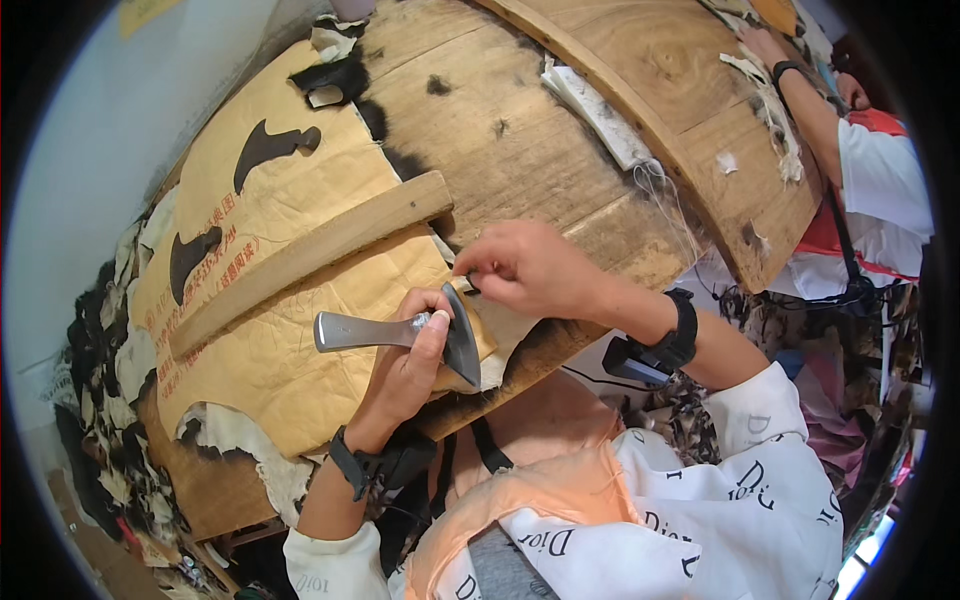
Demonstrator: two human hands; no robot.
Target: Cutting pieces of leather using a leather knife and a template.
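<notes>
My left hand [415, 350] is closed around the neck of a half-moon knife [461, 345] with a grey metal handle and a curved blade. Its handle points left and its blade faces right, over the lower right edge of a yellow-brown paper sheet [290, 350]. Close to the blade's upper tip is my right hand [525, 268], with thumb and fingers pinched together. Something small and dark shows at those fingertips, but its kind cannot be made out. Two dark, curved, blade-shaped pieces, one upper [270, 150] and one lower [190, 262], lie on the paper to the left.
A wooden bar [320, 260] lies across the paper on the wooden table [480, 110]. A white flat block [605, 120] and loose threads [665, 200] are beside a raised wooden strip [640, 130]. Fur scraps [110, 350] pile up left. A co-worker's arm [808, 110] reaches in at upper right.
</notes>
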